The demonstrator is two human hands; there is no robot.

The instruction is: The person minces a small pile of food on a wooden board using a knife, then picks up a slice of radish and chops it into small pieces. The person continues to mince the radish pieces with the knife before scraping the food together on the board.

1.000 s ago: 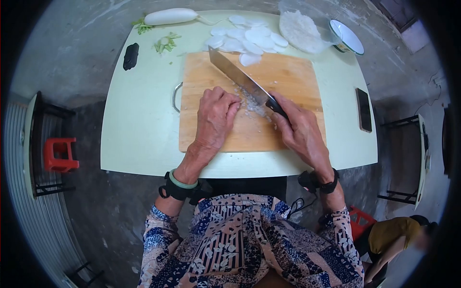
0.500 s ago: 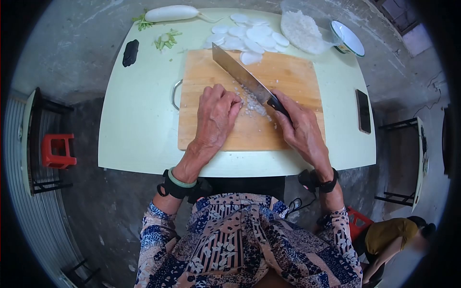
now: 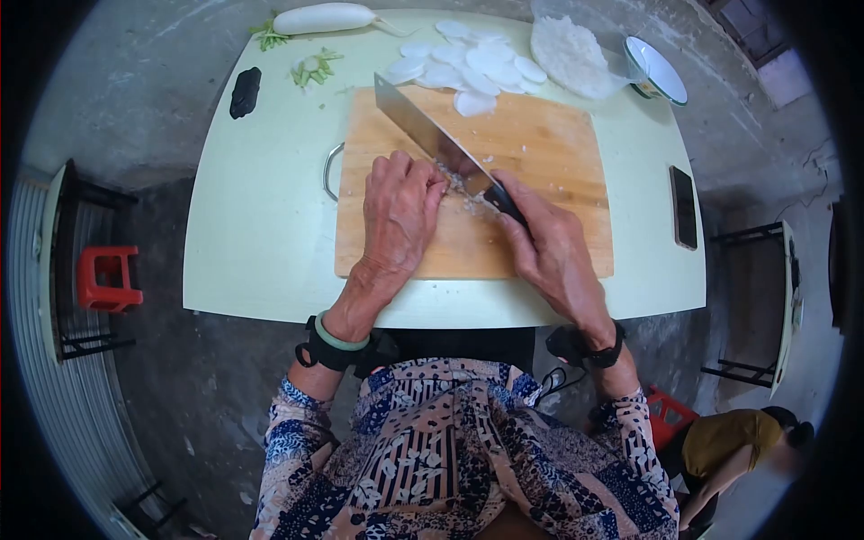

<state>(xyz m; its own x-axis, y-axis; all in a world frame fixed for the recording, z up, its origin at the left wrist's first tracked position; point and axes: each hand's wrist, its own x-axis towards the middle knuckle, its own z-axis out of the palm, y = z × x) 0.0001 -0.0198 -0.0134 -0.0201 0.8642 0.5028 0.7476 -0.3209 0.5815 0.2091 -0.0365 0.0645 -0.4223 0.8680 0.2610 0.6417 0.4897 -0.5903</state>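
My right hand grips the black handle of a broad-bladed kitchen knife, whose blade slants up and left across the wooden cutting board. White chopped bits, apparently radish, lie under and beside the blade. Left of them, my left hand rests on the board with its fingers curled and pressed together. Its fingertips are close to the blade and the bits; what they hold, if anything, is hidden. Several thin white radish slices lie spread past the board's far edge, one overlapping it.
At the back are a whole white radish, cut green tops, a clear bag of white shreds and an enamel bowl. A black object lies left, a phone right. Another person bends at lower right.
The knife and my right hand have shifted left, bringing the blade nearer my left hand. My left hand has moved slightly up and left, fingers still curled.
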